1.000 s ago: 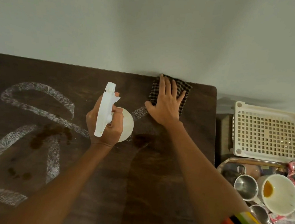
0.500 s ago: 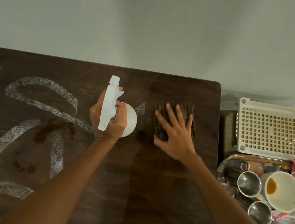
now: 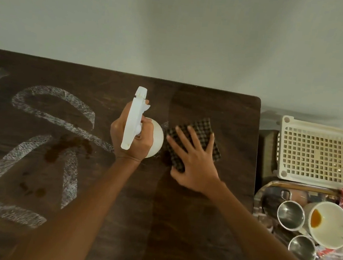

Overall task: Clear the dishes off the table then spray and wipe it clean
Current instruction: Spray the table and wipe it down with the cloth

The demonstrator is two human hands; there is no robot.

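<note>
The dishes are already off the tabletop, in a steel tray beside it. The left hand grips the spray bottle. The right hand, fingers straight and spread, presses the checked cloth on the wood. Brown stains and white marks are not yet wiped.

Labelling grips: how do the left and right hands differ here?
Left hand has curled fingers; right hand has straight, spread ones. Left hand grips the white spray bottle; right hand presses the checked cloth on the table. Both work side by side.
</note>
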